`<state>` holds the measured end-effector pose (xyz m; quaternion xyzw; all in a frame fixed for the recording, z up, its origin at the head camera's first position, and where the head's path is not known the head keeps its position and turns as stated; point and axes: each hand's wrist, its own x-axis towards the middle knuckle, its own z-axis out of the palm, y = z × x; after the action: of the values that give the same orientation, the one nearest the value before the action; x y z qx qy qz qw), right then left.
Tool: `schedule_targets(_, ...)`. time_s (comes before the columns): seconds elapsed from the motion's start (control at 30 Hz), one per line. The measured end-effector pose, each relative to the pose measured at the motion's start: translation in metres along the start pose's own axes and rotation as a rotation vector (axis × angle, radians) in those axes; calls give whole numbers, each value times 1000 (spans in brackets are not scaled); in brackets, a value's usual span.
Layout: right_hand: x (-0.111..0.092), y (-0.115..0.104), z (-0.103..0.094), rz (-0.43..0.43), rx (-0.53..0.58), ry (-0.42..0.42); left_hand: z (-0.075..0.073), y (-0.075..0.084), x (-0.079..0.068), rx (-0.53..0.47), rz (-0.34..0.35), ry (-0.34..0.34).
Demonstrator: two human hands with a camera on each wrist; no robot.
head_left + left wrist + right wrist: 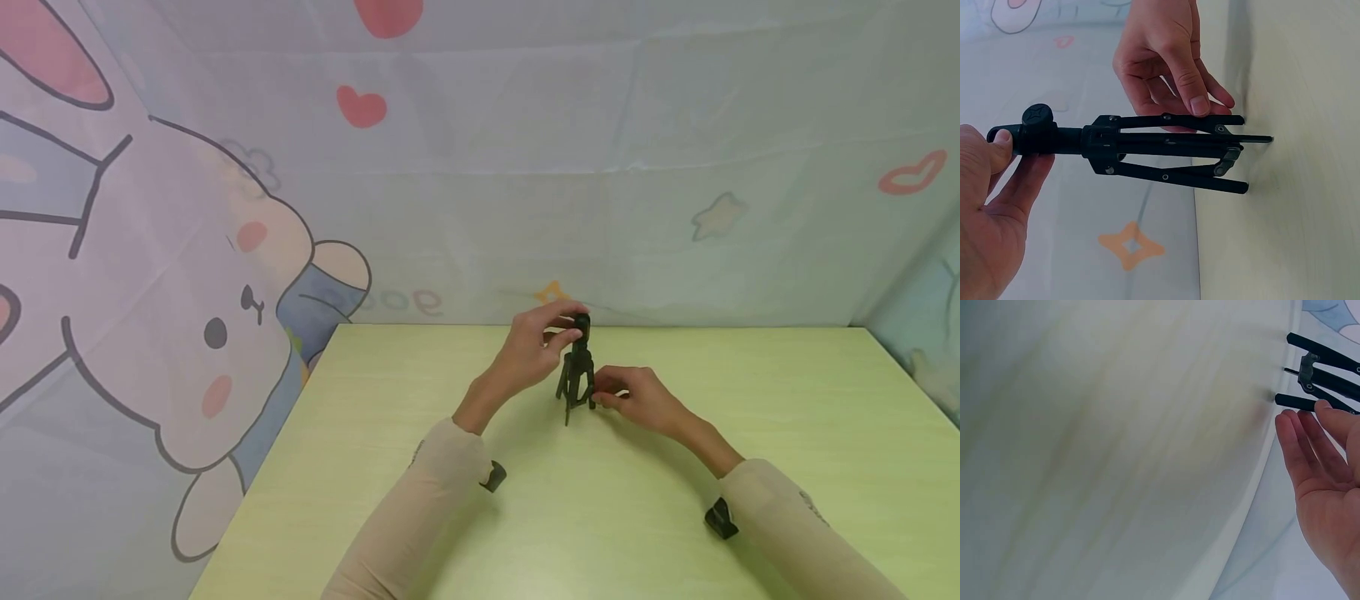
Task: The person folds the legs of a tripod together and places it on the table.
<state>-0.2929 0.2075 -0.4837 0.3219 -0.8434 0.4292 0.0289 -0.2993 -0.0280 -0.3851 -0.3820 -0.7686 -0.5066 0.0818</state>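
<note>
A small black tripod (577, 367) stands near the back of the table, its three legs partly spread and pointing down. My left hand (529, 348) grips its top between thumb and fingers. In the left wrist view a round side knob (1037, 119) shows at the head, with hinged braces (1229, 157) joining the legs. Low on one leg (1297, 402), my right hand (641, 402) pinches with the thumb on one side and fingertips on the other. The leg tips are right at the tabletop in the head view.
The pale yellow-green table (540, 517) reaches back to a hanging cloth (510, 217) printed with hearts and a large rabbit. Black wrist devices (722, 518) hang below both sleeves, close over the table.
</note>
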Motion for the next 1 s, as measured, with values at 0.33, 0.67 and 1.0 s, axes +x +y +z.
schedule_targets(0.33, 0, -4, 0, -7, -9, -25, -1, 1, 2, -26, -14, -23)
schedule_targets(0.67, -1, -1, -1, -12, -12, -44, -2, 1, 3, -47, -29, -36)
schedule_targets(1.0, -2, -4, -1, -17, -6, -47, -2, -1, 5, -61, -15, -34)
